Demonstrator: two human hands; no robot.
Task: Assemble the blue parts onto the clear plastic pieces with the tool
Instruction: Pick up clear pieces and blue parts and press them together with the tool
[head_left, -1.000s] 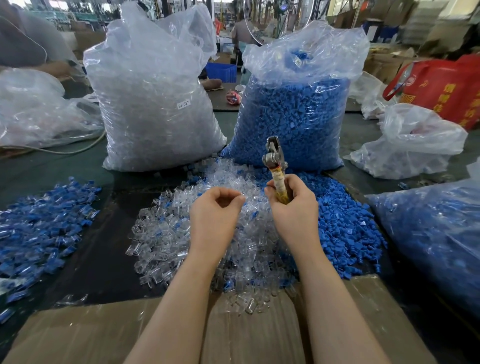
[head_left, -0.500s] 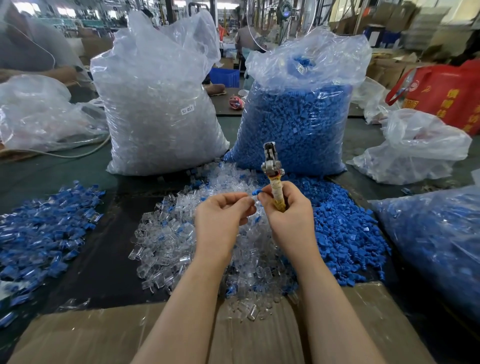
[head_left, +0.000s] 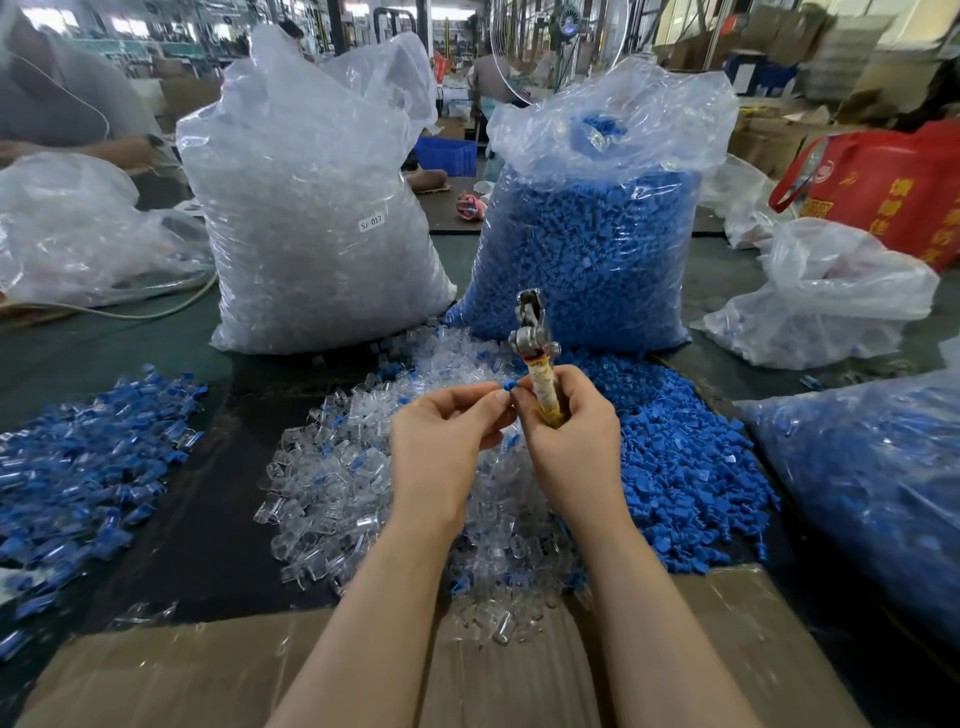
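My right hand (head_left: 571, 441) grips the yellow-wrapped handle of a metal tool (head_left: 532, 332) that stands upright, jaws at the top. My left hand (head_left: 441, 441) is raised beside it, and its fingertips meet my right thumb at a small blue part (head_left: 509, 385). Whether a clear piece sits under that part is hidden by the fingers. Below my hands lies a heap of clear plastic pieces (head_left: 337, 467). A heap of loose blue parts (head_left: 685, 467) lies to its right.
A tall bag of clear pieces (head_left: 311, 208) and a tall bag of blue parts (head_left: 587, 249) stand behind the heaps. Assembled blue-and-clear pieces (head_left: 78, 457) spread at the left. Another bag of blue pieces (head_left: 872, 493) sits at the right. Cardboard (head_left: 156, 675) covers the near edge.
My hands have come together: the left hand moved right to the tool, and a blue part now shows between the fingertips. Both hands rose slightly.
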